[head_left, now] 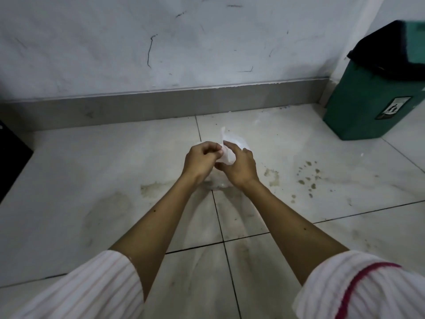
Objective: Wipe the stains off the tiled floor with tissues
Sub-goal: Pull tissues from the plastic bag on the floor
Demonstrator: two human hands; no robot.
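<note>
We are looking down at a white tissue [226, 151] held above the floor between two bare hands, roughly in the middle of the view. The left hand [202, 161] is curling its fingers and pinching the tissue's left edge between thumb and fingertips. The right hand [240, 168] is cupping the tissue from the right, fingers bent around it, with one corner of the tissue poking up above the fingers. Below the hands we are seeing something pale and see-through — we cannot tell what it is.

Under the hands the tiled floor [115, 157] is showing pale glossy tiles with dark joint lines. Yellow-brown stains [308, 178] are dotting the tile to the right of the right hand, a streak of the same colour [272, 177] is lying just beside that wrist, and a fainter smear [149, 188] is lying to the left of the left forearm.

Both forearms are reaching forward from striped pink-and-white sleeves [92, 293] at the bottom of the view. Farther back, a grey skirting strip [161, 104] is running along the foot of a scuffed white wall [161, 42]. In the far right corner a green bin [372, 104] with a black bag liner is standing on the floor — well apart from the hands.
</note>
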